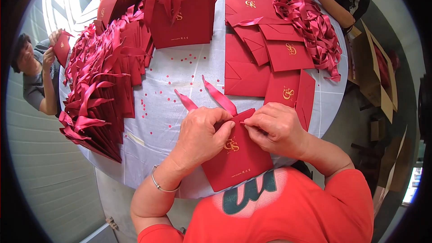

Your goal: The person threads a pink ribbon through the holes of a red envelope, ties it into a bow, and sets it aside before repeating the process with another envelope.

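Observation:
A dark red paper gift bag [240, 164] with a gold emblem lies at the table's near edge, against my shirt. My left hand [202, 137] is closed on its top edge, the thumb at the front face. From behind those fingers a pink-red ribbon [220, 97] sticks out toward the far side, showing two loose ends. At the same top edge, right of the left thumb, my right hand [279, 128] pinches with thumb and forefinger. What sits between its fingertips is too small and covered to make out.
Rows of ribboned red bags [101, 94] fill the left. Another stack [180, 22] stands at the far middle. Flat bags [252, 76] and a ribbon heap [310, 27] lie right. Red paper dots dot the tablecloth [157, 76]. Two people sit across; cardboard boxes [371, 69] stand right.

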`<state>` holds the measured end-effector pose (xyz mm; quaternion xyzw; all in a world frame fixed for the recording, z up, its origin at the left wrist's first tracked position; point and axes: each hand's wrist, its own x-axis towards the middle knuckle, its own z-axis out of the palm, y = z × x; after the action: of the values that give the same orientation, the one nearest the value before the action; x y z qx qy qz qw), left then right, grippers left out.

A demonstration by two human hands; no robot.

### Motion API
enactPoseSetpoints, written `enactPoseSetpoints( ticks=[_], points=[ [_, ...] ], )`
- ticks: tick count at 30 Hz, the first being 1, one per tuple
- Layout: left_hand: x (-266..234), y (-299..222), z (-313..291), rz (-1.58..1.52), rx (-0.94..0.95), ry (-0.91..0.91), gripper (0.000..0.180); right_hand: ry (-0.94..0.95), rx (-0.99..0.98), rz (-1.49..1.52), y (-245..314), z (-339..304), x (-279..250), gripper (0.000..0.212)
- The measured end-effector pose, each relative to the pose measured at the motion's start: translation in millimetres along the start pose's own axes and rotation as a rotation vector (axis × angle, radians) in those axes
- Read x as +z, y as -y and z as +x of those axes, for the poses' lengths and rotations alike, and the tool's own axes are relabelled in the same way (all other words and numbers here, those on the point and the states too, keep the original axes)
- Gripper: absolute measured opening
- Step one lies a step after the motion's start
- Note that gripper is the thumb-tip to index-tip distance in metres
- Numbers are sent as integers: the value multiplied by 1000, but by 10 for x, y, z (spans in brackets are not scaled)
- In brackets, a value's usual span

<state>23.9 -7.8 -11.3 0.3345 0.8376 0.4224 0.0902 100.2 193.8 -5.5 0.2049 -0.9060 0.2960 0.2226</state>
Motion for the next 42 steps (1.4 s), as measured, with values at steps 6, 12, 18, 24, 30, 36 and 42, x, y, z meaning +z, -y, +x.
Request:
enactPoseSetpoints(
  ticks=[6, 12, 18, 24, 30, 36, 42],
  points=[
    [17, -14, -13, -5, 17, 20, 13, 76, -4, -188, 101, 22, 24, 11],
    [15, 10, -15, -1, 25, 20, 12, 123, -21, -388, 221, 23, 156, 12],
    [-13, -6, -16, -93, -11, 35, 12, -52, 61, -123, 72, 31, 268, 16],
    [-12, 0, -20, -41, -4, 68, 12, -22, 17, -106, 74, -30, 219, 15],
    [-2, -94, -48, 20, 101, 54, 15, 230, 397, 381, -24, 170, -186, 17],
    [-3, -197, -95, 112, 361, -91, 20, 551, 390, 407, -145, 393, -358, 17],
    [60, -246, -127, 248, 452, -137, 22, 1105, 418, 305, -316, 829, -276, 31]
  ],
)
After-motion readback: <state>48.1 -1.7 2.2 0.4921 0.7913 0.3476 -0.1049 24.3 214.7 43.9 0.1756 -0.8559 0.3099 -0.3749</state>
